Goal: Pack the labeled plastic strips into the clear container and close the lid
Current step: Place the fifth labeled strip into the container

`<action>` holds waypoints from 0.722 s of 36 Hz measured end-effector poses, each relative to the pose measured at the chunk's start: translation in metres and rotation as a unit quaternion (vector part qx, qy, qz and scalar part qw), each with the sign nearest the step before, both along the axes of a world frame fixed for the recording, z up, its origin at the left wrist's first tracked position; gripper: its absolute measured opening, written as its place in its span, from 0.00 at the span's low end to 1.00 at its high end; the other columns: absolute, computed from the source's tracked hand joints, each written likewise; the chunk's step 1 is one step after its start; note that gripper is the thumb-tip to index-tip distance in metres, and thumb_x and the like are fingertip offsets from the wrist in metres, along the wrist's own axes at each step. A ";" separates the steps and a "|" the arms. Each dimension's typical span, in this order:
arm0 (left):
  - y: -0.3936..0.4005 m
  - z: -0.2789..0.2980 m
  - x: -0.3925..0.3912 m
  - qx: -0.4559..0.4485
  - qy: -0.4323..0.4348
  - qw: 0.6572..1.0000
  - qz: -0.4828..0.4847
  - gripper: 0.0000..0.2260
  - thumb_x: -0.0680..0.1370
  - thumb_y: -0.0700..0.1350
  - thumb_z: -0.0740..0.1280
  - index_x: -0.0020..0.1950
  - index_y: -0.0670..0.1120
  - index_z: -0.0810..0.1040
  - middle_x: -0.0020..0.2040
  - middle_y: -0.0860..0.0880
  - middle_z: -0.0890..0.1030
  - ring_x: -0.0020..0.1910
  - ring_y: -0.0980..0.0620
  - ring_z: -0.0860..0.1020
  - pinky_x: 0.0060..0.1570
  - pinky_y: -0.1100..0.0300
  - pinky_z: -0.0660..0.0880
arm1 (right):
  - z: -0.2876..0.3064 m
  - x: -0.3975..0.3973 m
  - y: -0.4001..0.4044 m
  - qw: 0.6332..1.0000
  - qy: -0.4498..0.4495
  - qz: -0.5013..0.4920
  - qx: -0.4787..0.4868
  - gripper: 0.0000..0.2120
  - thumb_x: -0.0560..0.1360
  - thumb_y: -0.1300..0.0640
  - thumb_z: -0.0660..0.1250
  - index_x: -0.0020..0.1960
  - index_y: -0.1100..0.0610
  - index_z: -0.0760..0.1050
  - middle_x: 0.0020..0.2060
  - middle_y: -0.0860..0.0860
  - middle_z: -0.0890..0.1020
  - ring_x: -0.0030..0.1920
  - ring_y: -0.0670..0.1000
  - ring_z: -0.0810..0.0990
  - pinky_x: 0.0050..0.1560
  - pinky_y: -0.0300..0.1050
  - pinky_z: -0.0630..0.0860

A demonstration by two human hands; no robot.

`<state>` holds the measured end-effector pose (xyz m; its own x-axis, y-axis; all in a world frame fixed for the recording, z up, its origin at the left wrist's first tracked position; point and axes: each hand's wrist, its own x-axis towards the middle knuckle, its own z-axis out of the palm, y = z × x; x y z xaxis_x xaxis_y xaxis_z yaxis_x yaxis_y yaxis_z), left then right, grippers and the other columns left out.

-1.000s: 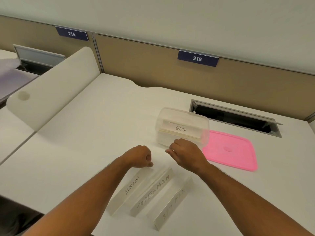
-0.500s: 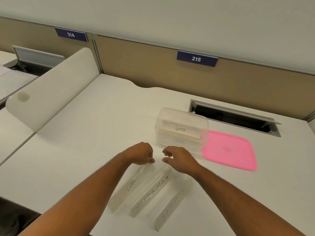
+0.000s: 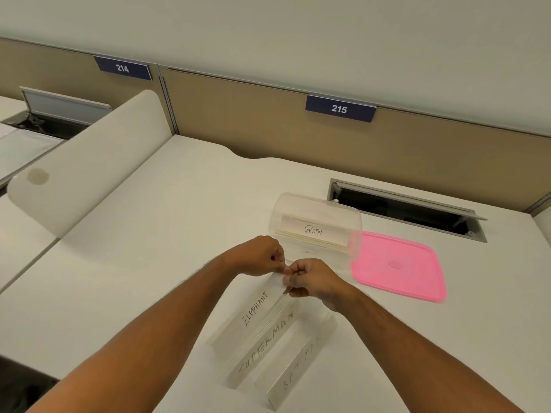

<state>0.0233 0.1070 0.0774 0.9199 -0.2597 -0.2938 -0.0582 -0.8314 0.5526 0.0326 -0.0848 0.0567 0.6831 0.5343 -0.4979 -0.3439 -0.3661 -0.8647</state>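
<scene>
White desk [image 3: 149,234]; translucent strip [image 3: 253,317] (marked ELEPHANT)

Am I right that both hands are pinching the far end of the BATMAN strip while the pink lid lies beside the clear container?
Not quite: the head view shows both hands, left and right, pinching the ELEPHANT strip, not BATMAN. The pink lid does lie beside the clear container.

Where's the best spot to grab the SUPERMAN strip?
Probably the long top edge of the SUPERMAN strip, pinched from above near its far end. It stands on edge, leaning, with the ELEPHANT strip and BATMAN strip close alongside, so a sideways grip has little room.
</scene>
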 end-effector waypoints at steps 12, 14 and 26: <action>-0.014 0.017 0.014 -0.091 -0.020 0.995 0.047 0.17 0.77 0.56 0.70 0.63 0.51 0.77 0.54 0.54 0.78 0.51 0.53 0.78 0.46 0.63 0.76 | 0.027 0.026 -0.025 0.995 0.009 -0.082 0.060 0.05 0.76 0.65 0.72 0.51 0.64 0.79 0.40 0.58 0.84 0.41 0.53 0.85 0.45 0.46 0.83; -0.014 0.019 0.014 -0.088 -0.008 0.995 0.047 0.22 0.76 0.59 0.70 0.66 0.50 0.76 0.58 0.52 0.78 0.53 0.52 0.78 0.49 0.60 0.78 | 0.031 0.032 -0.031 0.992 0.008 -0.106 0.068 0.05 0.76 0.66 0.72 0.51 0.63 0.79 0.41 0.59 0.83 0.40 0.53 0.84 0.44 0.46 0.83; -0.010 0.032 0.018 -0.047 -0.030 0.998 0.029 0.26 0.69 0.62 0.75 0.63 0.54 0.77 0.58 0.56 0.80 0.53 0.54 0.79 0.48 0.64 0.75 | 0.058 0.056 -0.065 0.970 -0.006 -0.210 0.125 0.04 0.77 0.66 0.69 0.52 0.64 0.78 0.45 0.60 0.85 0.43 0.55 0.84 0.45 0.46 0.84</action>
<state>0.0415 0.0970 0.1099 0.9494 -0.2293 -0.2148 -0.0469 -0.7795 0.6247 0.0888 -0.1497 0.1145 0.8716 0.3107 -0.3793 -0.4063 0.0246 -0.9134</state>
